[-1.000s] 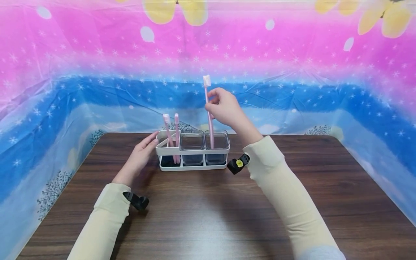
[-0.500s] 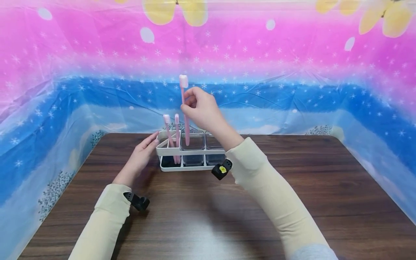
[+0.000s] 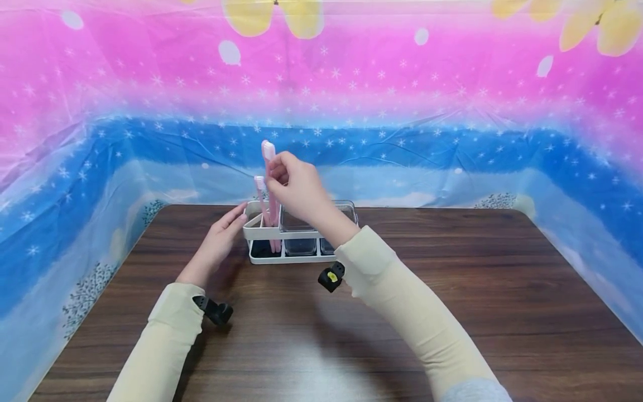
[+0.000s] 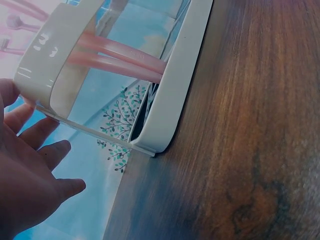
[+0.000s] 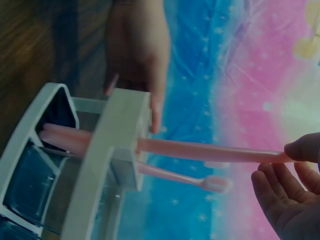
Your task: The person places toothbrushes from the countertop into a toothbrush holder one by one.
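My right hand point(image 3: 296, 181) pinches a pink toothbrush point(image 5: 210, 151) between thumb and fingers, bristle head up, over the left section of a white toothbrush holder point(image 3: 261, 231). Its handle runs down into that section in the right wrist view. Another pink toothbrush point(image 3: 260, 187) leans in the same section; a further one there is largely covered in the head view, though several pink handles point(image 4: 125, 52) show in the left wrist view. My left hand point(image 3: 216, 245), fingers extended and spread, touches the holder's left end with its fingertips.
Clear square cups point(image 3: 301, 245) fill the holder's middle and right sections, partly behind my right hand and forearm. The holder stands near the back of a dark wooden table point(image 3: 281, 335). A printed cloth point(image 3: 402, 139) hangs close behind the table and along its sides.
My right hand has carried the toothbrush leftward from above the right cup, past the middle cup, then lowered it into the left section. My left hand has stayed at the holder's end.
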A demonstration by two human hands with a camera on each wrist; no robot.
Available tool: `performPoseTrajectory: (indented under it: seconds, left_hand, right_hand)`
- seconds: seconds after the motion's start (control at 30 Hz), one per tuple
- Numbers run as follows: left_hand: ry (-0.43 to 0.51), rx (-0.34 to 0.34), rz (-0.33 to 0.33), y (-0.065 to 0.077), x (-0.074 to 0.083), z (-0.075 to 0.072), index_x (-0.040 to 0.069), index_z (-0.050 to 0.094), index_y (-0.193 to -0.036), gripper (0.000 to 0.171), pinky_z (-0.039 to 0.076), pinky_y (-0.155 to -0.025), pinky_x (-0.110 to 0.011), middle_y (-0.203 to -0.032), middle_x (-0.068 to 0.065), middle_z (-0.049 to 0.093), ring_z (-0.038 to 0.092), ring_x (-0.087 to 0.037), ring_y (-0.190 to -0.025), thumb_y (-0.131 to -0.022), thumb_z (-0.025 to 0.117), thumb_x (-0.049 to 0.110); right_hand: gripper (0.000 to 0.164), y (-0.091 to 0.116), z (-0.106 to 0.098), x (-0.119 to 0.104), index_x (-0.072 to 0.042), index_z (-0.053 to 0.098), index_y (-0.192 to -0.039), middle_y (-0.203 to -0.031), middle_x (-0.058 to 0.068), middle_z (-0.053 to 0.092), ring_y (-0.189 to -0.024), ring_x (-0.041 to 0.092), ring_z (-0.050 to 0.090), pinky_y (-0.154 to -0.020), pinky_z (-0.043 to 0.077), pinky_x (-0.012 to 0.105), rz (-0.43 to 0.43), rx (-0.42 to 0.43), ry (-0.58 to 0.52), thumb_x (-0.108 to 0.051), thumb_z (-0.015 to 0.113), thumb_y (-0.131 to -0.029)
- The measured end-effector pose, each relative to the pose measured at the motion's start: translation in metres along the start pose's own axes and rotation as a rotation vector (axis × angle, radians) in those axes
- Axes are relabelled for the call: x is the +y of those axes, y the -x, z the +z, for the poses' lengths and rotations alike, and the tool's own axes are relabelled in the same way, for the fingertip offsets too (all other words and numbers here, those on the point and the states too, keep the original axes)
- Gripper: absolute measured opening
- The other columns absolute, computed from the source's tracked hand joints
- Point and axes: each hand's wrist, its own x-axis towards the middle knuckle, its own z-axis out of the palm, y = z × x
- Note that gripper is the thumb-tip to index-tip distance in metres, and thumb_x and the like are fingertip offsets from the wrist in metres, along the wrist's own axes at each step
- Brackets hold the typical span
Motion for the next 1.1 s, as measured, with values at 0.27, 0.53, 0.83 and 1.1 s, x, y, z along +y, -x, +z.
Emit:
performPoseTrajectory:
  seconds: [0.27, 0.53, 0.83, 1.1]
  left_hand:
    - [0.020, 0.005, 0.002, 0.000, 0.001, 0.000, 0.011, 0.028, -0.153, 0.053, 0.018, -0.117, -0.052, -0.157, -0.015, 0.025, 0.020, -0.033, -0.145, -0.104, 0.042, 0.028]
    - [0.011, 0.002, 0.001, -0.001, -0.002, -0.001, 0.011, 0.028, -0.153, 0.054, 0.019, -0.116, -0.053, -0.157, -0.015, 0.024, 0.021, -0.033, -0.145, -0.104, 0.042, 0.031]
    - [-0.008, -0.026, -0.012, 0.003, -0.001, -0.002, 0.016, 0.025, -0.154, 0.056, 0.019, -0.115, -0.057, -0.159, -0.013, 0.020, 0.019, -0.034, -0.145, -0.104, 0.039, 0.037]
    - [-0.002, -0.025, -0.010, 0.001, 0.000, -0.001, 0.015, 0.024, -0.154, 0.056, 0.020, -0.115, -0.056, -0.159, -0.014, 0.020, 0.020, -0.034, -0.145, -0.105, 0.039, 0.034]
  right_hand:
    - [0.018, 0.004, 0.017, 0.008, -0.003, 0.059, -0.110, -0.102, 0.008, 0.067, -0.091, 0.015, 0.065, -0.077, 0.055, 0.020, -0.018, -0.025, 0.051, -0.014, 0.060, -0.095]
    - [0.013, 0.008, 0.033, 0.020, -0.005, 0.061, -0.105, -0.099, 0.007, 0.069, -0.088, 0.014, 0.065, -0.077, 0.053, 0.020, -0.035, -0.042, 0.096, -0.013, 0.059, -0.095]
    - [0.014, 0.010, 0.049, 0.034, -0.005, 0.062, -0.107, -0.100, 0.007, 0.070, -0.085, 0.012, 0.064, -0.074, 0.053, 0.018, -0.003, -0.047, 0.101, -0.013, 0.060, -0.095]
    - [0.017, 0.012, 0.057, 0.039, -0.006, 0.061, -0.111, -0.101, 0.007, 0.068, -0.087, 0.013, 0.062, -0.073, 0.053, 0.018, 0.035, -0.073, 0.108, -0.013, 0.059, -0.096]
